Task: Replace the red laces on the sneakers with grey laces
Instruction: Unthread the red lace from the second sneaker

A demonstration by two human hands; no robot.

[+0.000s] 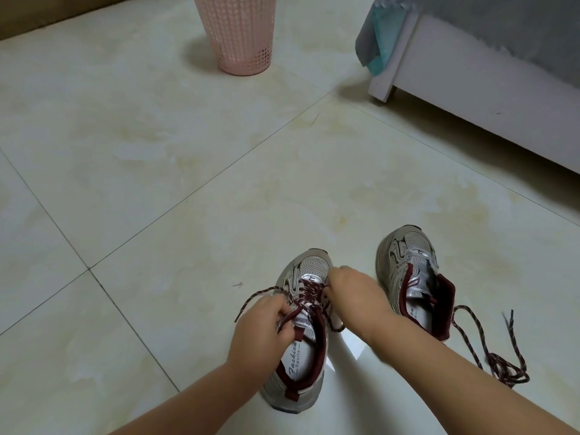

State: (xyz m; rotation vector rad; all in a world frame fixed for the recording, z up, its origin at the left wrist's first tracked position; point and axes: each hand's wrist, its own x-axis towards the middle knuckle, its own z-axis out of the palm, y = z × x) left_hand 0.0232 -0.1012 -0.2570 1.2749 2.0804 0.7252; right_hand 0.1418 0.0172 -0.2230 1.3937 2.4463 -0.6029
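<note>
red lace [309, 293] on left sneaker [301, 337], left hand [260, 328] fingers gripping it, right hand [354, 293] fingers pinching it

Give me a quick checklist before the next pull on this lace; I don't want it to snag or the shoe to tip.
1. Left sneaker flat on the floor: ok.
2. Left hand holds the red lace: ok.
3. Right hand at the eyelets, grip on the lace: cannot tell, the fingers are hidden.
4. Lace free of every eyelet: not ok, it is threaded through the lower rows.
5. Right sneaker unlaced, its pulled lace beside it: ok.
6. Grey laces within reach: cannot tell, none in view.
</note>
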